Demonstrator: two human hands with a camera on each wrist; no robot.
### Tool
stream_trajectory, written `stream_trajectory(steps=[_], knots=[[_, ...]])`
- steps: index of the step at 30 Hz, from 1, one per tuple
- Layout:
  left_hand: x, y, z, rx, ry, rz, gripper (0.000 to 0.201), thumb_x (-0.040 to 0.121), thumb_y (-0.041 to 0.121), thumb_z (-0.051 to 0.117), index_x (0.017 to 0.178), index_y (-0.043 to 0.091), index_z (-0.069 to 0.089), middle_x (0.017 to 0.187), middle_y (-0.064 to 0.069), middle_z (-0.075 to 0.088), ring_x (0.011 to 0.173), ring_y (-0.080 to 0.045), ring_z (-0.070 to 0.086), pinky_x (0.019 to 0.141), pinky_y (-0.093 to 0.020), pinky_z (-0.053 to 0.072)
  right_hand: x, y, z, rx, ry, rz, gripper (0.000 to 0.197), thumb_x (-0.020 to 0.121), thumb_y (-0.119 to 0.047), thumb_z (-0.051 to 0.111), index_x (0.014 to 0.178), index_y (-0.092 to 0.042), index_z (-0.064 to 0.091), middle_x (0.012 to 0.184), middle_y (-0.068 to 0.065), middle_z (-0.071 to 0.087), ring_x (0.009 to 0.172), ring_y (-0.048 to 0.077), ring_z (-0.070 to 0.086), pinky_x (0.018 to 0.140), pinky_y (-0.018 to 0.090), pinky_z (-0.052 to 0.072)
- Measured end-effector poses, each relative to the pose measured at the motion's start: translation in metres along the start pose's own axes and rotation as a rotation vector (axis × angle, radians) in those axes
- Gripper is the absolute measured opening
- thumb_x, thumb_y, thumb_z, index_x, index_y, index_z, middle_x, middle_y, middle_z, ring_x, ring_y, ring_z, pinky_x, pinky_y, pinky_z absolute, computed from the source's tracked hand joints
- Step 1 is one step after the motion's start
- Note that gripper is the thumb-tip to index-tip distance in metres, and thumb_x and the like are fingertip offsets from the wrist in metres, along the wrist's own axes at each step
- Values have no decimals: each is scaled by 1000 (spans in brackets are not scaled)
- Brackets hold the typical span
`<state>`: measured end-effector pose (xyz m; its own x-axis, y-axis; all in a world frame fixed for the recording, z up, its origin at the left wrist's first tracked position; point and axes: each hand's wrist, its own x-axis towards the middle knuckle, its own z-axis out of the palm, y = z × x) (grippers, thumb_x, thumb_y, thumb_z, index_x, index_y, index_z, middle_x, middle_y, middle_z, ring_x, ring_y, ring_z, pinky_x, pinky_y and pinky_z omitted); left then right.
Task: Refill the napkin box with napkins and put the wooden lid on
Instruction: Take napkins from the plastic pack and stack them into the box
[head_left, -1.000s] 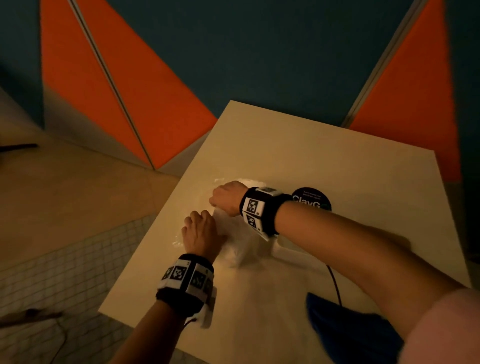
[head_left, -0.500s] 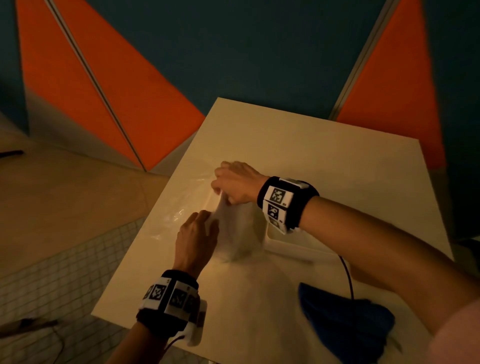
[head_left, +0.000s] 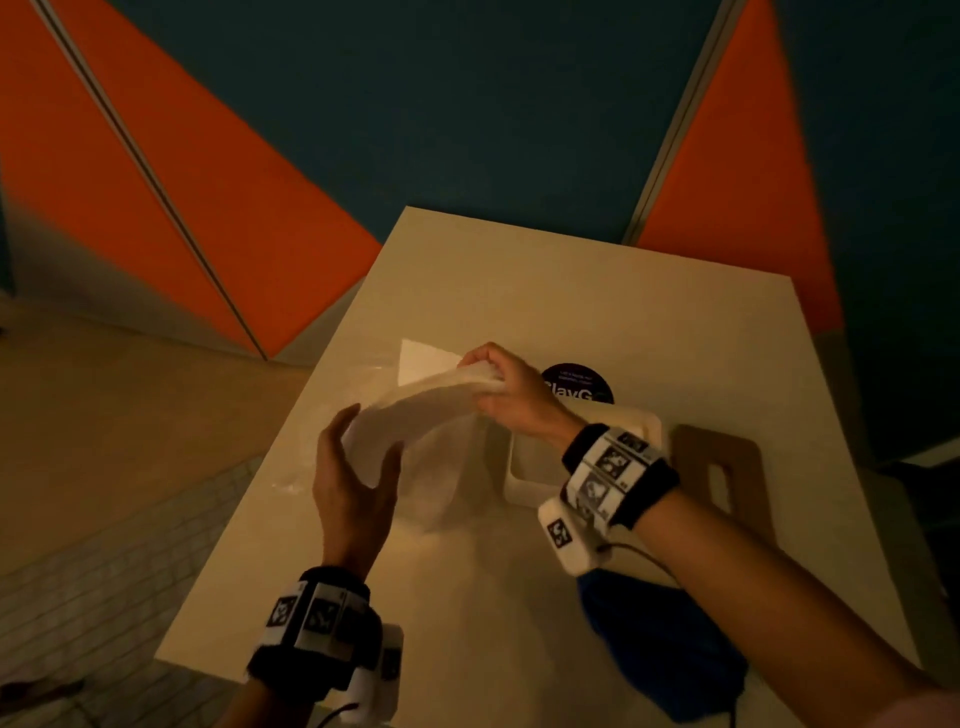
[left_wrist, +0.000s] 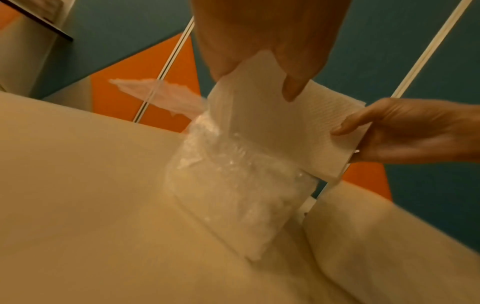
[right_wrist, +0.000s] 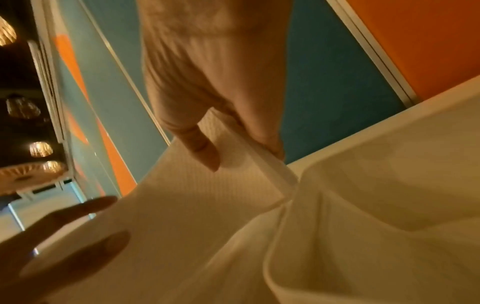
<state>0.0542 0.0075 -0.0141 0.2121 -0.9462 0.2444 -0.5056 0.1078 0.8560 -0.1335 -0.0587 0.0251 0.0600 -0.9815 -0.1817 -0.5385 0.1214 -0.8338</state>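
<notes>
Both hands hold a stack of white napkins (head_left: 415, 410) above the beige table (head_left: 597, 312). My left hand (head_left: 370, 436) cups the stack's near end between thumb and fingers. My right hand (head_left: 480, 374) pinches the far end, thumb on one side, fingers on the other. Under the stack hangs its clear plastic wrapper (left_wrist: 233, 185), its lower end on the table. The white napkin box (head_left: 519, 488) stands open just right of the stack, below my right wrist. The wooden lid (head_left: 737, 462), with its slot, lies flat to the right of the box.
A round black sticker (head_left: 576, 382) sits behind the box. A blue cloth (head_left: 665, 649) lies at the near right of the table, with a cable running by it. The table's left edge drops to a tiled floor (head_left: 104, 571). Orange and teal wall panels stand behind.
The napkin stack has come up off the table and out of the wrapper. My right hand rose and moved right with its end; my left hand shifted from on top to cupping the near end.
</notes>
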Motion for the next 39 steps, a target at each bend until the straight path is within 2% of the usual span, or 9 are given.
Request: stream_trajectory(steps=[7, 12, 15, 17, 20, 22, 26, 34, 39], knots=[[-4, 2, -8, 8, 71, 105, 28, 85, 9, 64, 112, 9, 59, 108, -1, 63, 93, -21, 61, 73, -28, 48, -3, 6, -10, -25, 151, -80, 38, 76, -10, 76, 112, -5, 64, 124, 10, 58, 113, 23, 56, 94, 26, 44], [21, 13, -42, -280, -16, -63, 15, 79, 41, 64, 92, 45, 57, 99, 8, 61, 94, -23, 59, 71, -40, 53, -23, -17, -38, 137, 16, -20, 40, 76, -24, 78, 111, -12, 64, 102, -14, 62, 95, 1, 56, 83, 15, 46], [52, 26, -58, -333, 18, -29, 19, 74, 45, 63, 84, 30, 60, 83, -2, 58, 77, -11, 54, 65, -23, 47, -23, -25, -41, 275, -131, 29, 39, 77, -14, 75, 113, -15, 60, 108, -2, 64, 110, 20, 58, 91, 31, 52], [69, 35, -66, -324, 5, 8, 28, 80, 32, 67, 93, 8, 61, 84, -8, 56, 69, -2, 50, 56, -14, 42, -24, -29, -41, 285, -192, 49, 45, 77, -9, 75, 119, -14, 57, 109, -2, 62, 114, 22, 57, 84, 20, 50], [86, 39, -74, -354, -87, 1, 16, 88, 18, 61, 101, 8, 62, 81, -3, 60, 65, 8, 58, 53, -10, 47, -26, -29, -44, 179, -164, 89, 27, 78, -9, 75, 97, -21, 59, 99, -6, 54, 102, 14, 56, 64, 5, 41], [94, 37, -77, -428, -191, -74, 18, 90, 20, 59, 104, 9, 62, 90, -4, 63, 77, -1, 62, 63, -22, 52, -28, -27, -46, 50, -111, 81, 26, 81, -15, 74, 79, -30, 53, 96, -4, 49, 90, 10, 50, 56, 2, 37], [100, 29, -70, -498, -269, -222, 46, 78, 33, 64, 115, 5, 61, 115, -17, 64, 101, -29, 62, 73, -36, 51, -26, -23, -44, -38, -36, 124, 7, 87, -30, 66, 88, -23, 64, 80, -4, 60, 74, 12, 57, 54, 14, 41], [95, 34, -58, -526, -435, -135, 56, 67, 45, 68, 108, 6, 65, 92, -3, 68, 83, -19, 64, 61, -25, 51, -45, -22, -43, 820, -56, 365, 29, 96, -19, 37, 77, -12, 58, 65, 3, 65, 64, 22, 65, 64, 42, 57], [86, 38, -59, -533, -603, -96, 28, 80, 37, 68, 98, 15, 67, 78, 12, 68, 71, -5, 63, 57, -18, 51, -64, -10, -43, 886, 44, 284, 33, 96, -28, 48, 67, -19, 61, 56, -7, 62, 53, 7, 59, 49, 20, 48]])
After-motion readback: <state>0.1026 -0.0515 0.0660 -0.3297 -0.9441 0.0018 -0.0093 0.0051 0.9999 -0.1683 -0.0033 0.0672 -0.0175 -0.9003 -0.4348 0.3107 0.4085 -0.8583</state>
